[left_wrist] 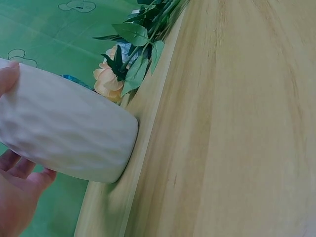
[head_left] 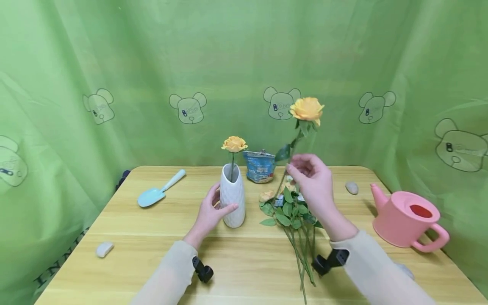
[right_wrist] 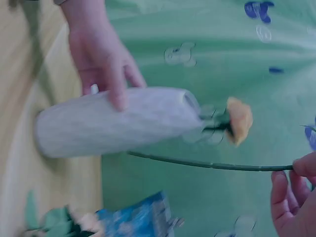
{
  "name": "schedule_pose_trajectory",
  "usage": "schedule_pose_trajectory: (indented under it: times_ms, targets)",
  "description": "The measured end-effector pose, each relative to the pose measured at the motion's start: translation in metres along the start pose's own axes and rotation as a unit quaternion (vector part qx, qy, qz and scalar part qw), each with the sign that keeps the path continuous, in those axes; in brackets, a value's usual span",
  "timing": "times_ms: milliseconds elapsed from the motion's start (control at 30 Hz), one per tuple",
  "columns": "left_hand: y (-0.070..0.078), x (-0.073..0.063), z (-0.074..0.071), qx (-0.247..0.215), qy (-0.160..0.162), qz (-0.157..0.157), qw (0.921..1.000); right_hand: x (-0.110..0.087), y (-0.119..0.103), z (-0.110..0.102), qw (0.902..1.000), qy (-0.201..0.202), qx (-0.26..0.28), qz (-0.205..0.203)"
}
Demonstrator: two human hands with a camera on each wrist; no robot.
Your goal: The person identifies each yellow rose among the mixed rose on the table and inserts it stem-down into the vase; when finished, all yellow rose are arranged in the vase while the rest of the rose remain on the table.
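Note:
A white textured vase (head_left: 233, 201) stands upright on the table with one yellow rose (head_left: 234, 144) in its slanted mouth. My left hand (head_left: 213, 210) holds the vase around its side, thumb across the front; the left wrist view shows the fingers on the vase wall (left_wrist: 69, 123). In my right hand (head_left: 314, 176) a second yellow rose (head_left: 307, 110) is pinched by its stem, raised bloom-up to the right of the vase. The right wrist view shows the bare lower stem (right_wrist: 212, 165) extending from the fingertips toward the vase. Below that hand lies a bunch of roses (head_left: 291, 212), stems toward me.
A blue clipped bag (head_left: 260, 167) stands behind the vase. At left lie a light blue trowel (head_left: 152, 197) and a pale stone (head_left: 104, 249). A pink watering can (head_left: 408, 218) and a grey stone (head_left: 352, 187) are on the right. Green curtain (head_left: 228, 51) surrounds the table.

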State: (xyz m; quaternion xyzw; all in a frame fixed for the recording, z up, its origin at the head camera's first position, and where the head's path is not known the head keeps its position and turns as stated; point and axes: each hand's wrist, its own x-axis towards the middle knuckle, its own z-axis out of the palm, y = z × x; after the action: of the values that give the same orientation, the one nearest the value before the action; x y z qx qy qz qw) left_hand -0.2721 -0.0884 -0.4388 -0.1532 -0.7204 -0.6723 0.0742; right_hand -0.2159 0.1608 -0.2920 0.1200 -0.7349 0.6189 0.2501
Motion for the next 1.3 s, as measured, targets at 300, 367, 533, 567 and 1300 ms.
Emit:
schedule_pose_trajectory:
  times_ms: [300,367,533,567,1300]
  targets:
    - [0.001,0.0,0.0,-0.002,0.003,-0.006,1.0,0.034,-0.048,0.043,0.9957,-0.012,0.035,-0.085]
    - [0.0,0.0,-0.001,-0.001,0.004,-0.005,1.0,0.038,-0.056,0.052,0.993,-0.012,0.048,-0.107]
    - [0.0,0.001,-0.002,0.004,0.002,-0.005,1.0,0.041,-0.059,0.073,0.9874,-0.005,0.057,-0.148]
    - [0.0,0.001,-0.002,0.005,0.001,-0.006,1.0,0.042,-0.056,0.077,0.9868,-0.001,0.054,-0.152]
    - [0.03,-0.01,-0.001,0.0,-0.017,-0.019,0.9997,-0.006,0.04,0.131,0.9649,0.019,-0.087,-0.247]
